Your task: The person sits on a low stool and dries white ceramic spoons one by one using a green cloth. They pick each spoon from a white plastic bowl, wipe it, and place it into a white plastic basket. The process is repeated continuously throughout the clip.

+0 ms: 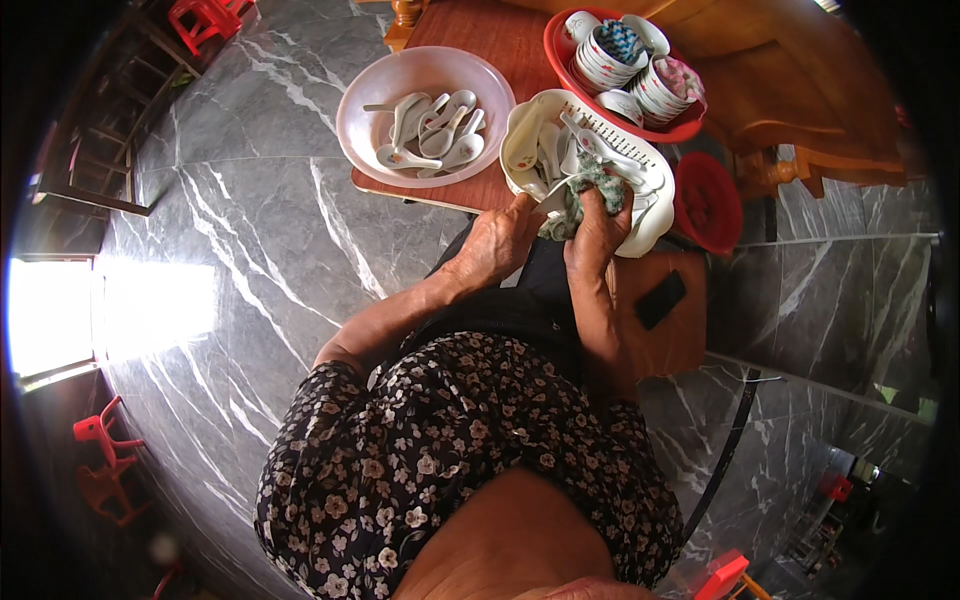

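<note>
Over the near rim of a cream plastic basket [646, 238], my left hand [501, 238] pinches one end of a white spoon [553, 199]. My right hand [597, 234] grips a grey-green cloth [598, 184] that is wrapped against the spoon and hides part of it. Several white soup spoons [611, 154], some with floral prints, lie inside the basket. To its left, a translucent pinkish plastic basin [356, 154] holds several more ceramic spoons [439, 141] in a loose pile.
A red basin [556, 56] behind the basket holds stacked bowls [606, 64] and cloths. The basins rest on a reddish wooden surface [469, 45]. Another red basin [726, 202] is at the right, near a dark phone [660, 298] on a brown seat [667, 349].
</note>
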### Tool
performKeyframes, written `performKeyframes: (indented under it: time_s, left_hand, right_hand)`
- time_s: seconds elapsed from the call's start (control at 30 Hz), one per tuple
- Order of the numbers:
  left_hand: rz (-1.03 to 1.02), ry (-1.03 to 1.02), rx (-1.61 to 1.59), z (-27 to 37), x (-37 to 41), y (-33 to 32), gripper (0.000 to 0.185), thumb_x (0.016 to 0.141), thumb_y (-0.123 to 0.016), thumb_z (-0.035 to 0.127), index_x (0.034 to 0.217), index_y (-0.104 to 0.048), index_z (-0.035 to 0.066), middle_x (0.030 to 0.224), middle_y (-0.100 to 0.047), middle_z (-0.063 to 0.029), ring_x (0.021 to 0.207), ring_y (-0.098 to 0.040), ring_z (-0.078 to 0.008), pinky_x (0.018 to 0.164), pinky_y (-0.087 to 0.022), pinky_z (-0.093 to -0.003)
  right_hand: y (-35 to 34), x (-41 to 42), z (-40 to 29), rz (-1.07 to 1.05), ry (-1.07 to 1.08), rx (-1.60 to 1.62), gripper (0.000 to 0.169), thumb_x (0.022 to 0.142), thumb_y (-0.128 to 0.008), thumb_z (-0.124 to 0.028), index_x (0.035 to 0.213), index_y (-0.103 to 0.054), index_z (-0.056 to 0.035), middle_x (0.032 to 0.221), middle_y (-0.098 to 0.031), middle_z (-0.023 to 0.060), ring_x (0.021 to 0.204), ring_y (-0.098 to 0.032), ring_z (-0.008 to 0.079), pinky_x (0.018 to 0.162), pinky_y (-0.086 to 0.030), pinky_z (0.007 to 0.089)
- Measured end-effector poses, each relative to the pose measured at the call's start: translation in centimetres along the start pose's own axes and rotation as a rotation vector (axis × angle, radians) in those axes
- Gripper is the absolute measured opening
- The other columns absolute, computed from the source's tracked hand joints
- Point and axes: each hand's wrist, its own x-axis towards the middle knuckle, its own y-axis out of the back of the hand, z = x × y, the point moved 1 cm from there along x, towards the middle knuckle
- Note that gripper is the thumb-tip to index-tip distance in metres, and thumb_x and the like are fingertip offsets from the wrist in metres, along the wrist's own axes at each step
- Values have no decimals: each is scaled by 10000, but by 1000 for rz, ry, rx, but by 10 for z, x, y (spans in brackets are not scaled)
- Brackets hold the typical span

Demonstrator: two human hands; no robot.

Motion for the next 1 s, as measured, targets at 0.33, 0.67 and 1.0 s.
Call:
performKeyframes:
  time_s: [0.33,0.67,1.0]
  left_hand:
    - [144,-3,166,-4,-8,-24,463,841,-532,68,1264,-385,-52,729,-571,-171,530,-588,-308,443,-460,-393]
    - [78,14,58,27,22,52,231,853,-608,185,954,-506,5,642,-579,-133,571,-597,-298,522,-461,-380]
    - [73,183,-80,-2,26,52,111,863,-535,83,894,-621,20,739,-632,-155,685,-651,-301,607,-503,-373]
  right_hand:
    - [-19,-23,-8,-131,-387,164,233,796,-539,-6,1026,-563,18,893,-645,111,757,-652,227,703,-538,330]
    - [-6,-18,-19,-454,334,-649,406,708,-738,-42,1057,-530,-42,885,-629,90,814,-629,197,700,-497,303]
    - [-14,-18,-12,-582,-20,-613,293,710,-635,-15,983,-530,-5,752,-621,105,630,-632,215,589,-498,322]
